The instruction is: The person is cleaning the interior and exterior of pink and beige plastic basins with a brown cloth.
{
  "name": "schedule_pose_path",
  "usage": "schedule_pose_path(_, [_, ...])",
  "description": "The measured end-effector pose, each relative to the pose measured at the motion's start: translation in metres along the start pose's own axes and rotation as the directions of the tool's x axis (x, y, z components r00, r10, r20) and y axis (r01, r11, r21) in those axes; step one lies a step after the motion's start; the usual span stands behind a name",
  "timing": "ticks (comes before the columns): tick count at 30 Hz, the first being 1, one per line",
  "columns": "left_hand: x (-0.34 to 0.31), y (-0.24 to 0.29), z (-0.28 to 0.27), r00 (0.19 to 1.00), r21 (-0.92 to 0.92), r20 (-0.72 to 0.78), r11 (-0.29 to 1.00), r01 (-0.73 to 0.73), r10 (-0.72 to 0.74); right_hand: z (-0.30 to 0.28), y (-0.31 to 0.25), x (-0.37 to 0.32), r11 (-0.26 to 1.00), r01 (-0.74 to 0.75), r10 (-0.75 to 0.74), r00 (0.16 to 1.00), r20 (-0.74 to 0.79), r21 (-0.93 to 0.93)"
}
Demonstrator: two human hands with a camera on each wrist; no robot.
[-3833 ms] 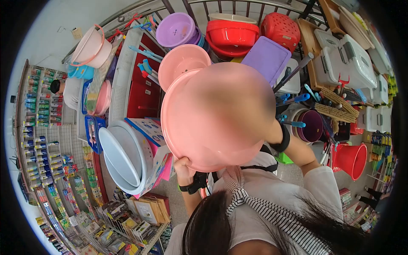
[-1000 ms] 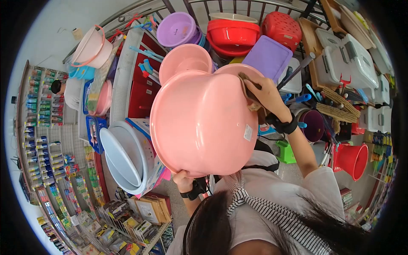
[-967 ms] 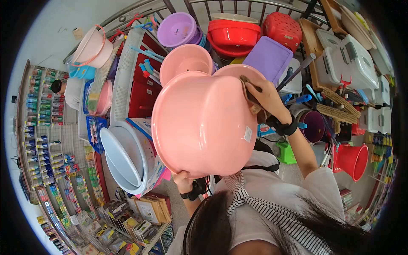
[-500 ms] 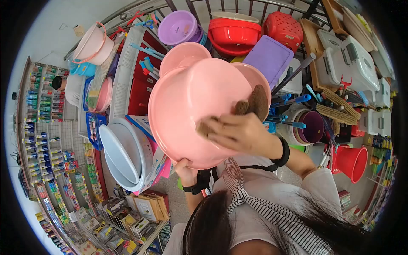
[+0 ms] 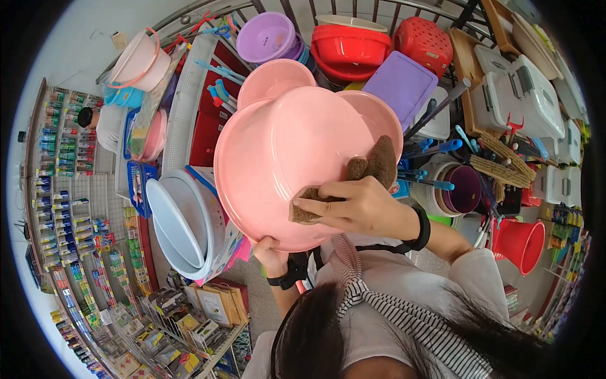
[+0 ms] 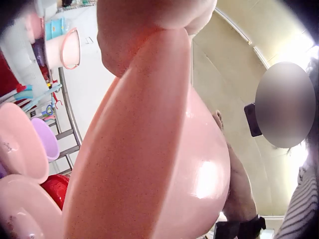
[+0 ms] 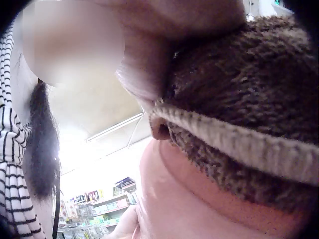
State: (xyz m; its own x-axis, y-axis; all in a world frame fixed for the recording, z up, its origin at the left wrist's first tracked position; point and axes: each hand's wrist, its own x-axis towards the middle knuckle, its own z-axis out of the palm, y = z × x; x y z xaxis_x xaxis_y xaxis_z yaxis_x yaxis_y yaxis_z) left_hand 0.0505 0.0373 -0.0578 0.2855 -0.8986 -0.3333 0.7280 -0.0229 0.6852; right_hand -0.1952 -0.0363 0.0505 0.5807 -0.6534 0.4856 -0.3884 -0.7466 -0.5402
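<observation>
The right hand (image 5: 363,211) grips a bunched brown cloth (image 5: 357,168) against the outside of a large pink basin (image 5: 278,158), toward its near edge. The left hand (image 5: 270,254) holds the basin's rim at the near left. The basin is held up, underside facing the head camera. Beyond its far edge are smaller pink basins (image 5: 276,81), then a purple basin (image 5: 266,38); past its left edge, pale-blue tubs (image 5: 173,218).

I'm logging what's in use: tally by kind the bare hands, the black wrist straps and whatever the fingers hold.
Left hand and right hand, both bare: 2
Black wrist straps: 2
Glossy round pink plastic basin: 1
Bunched fuzzy brown cloth: 1
Total: 6
</observation>
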Motion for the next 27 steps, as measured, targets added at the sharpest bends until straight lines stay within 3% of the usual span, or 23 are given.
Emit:
schedule_pose_path(4, [-0.008, 0.003, -0.008, 0.999, 0.013, 0.037, 0.999, -0.036, 0.035, -0.01, 0.037, 0.017, 0.98, 0.018, -0.021, 1.0, -0.011, -0.196])
schedule_pose_path(5, [-0.01, 0.004, -0.01, 0.998, 0.037, 0.048, 0.998, -0.042, 0.04, -0.01, 0.053, 0.021, 0.961, -0.274, 0.275, 0.959, -0.072, 0.017])
schedule_pose_path(6, [-0.011, 0.005, -0.013, 0.998, 0.039, 0.056, 0.998, -0.041, 0.039, -0.009, 0.061, 0.021, 0.818, -0.522, 0.551, 0.832, -0.067, 0.239])
schedule_pose_path(9, [-0.012, 0.006, -0.014, 0.986, 0.034, 0.158, 0.998, -0.05, 0.044, -0.005, 0.067, 0.016, 0.88, -0.458, 0.473, 0.868, -0.15, 0.128])
schedule_pose_path(10, [-0.013, 0.008, -0.003, 0.994, 0.036, 0.091, 0.998, -0.06, 0.057, -0.003, 0.051, 0.017, 0.919, -0.355, 0.384, 0.902, -0.195, 0.169])
schedule_pose_path(12, [-0.014, 0.008, 0.007, 0.998, 0.037, 0.017, 0.997, -0.067, 0.066, 0.0, 0.022, 0.008, 0.987, -0.154, 0.158, 0.983, -0.098, 0.046])
schedule_pose_path(15, [-0.006, 0.012, 0.004, 0.992, 0.079, -0.049, 0.99, -0.114, 0.118, 0.015, 0.011, -0.002, 0.995, -0.02, 0.034, 0.99, -0.139, 0.1])
schedule_pose_path(18, [-0.006, 0.012, -0.031, 0.997, 0.078, 0.004, 0.994, -0.077, 0.077, 0.007, 0.042, 0.01, 0.994, -0.101, 0.107, 0.983, -0.148, 0.052])
schedule_pose_path(19, [-0.007, 0.013, -0.035, 0.996, 0.059, 0.033, 0.995, -0.083, 0.081, -0.011, 0.037, 0.02, 0.798, -0.526, 0.538, 0.842, 0.048, 0.295])
schedule_pose_path(20, [-0.006, 0.013, -0.039, 0.994, 0.039, 0.064, 0.995, -0.087, 0.085, 0.003, 0.066, 0.018, 0.896, -0.406, 0.437, 0.878, -0.195, 0.182])
schedule_pose_path(24, [-0.015, 0.02, -0.004, 0.991, 0.013, 0.028, 0.991, -0.13, 0.129, -0.001, 0.04, 0.019, 0.917, -0.355, 0.385, 0.908, -0.164, 0.184])
schedule_pose_path(26, [-0.007, 0.017, -0.022, 0.998, 0.007, -0.019, 0.998, -0.066, 0.067, 0.013, 0.021, 0.01, 0.999, -0.039, 0.039, 0.978, -0.205, 0.003])
schedule_pose_path(27, [-0.006, 0.016, -0.027, 0.997, 0.006, -0.024, 0.998, -0.066, 0.067, 0.016, 0.01, 0.005, 0.998, -0.052, 0.057, 0.984, -0.167, 0.036])
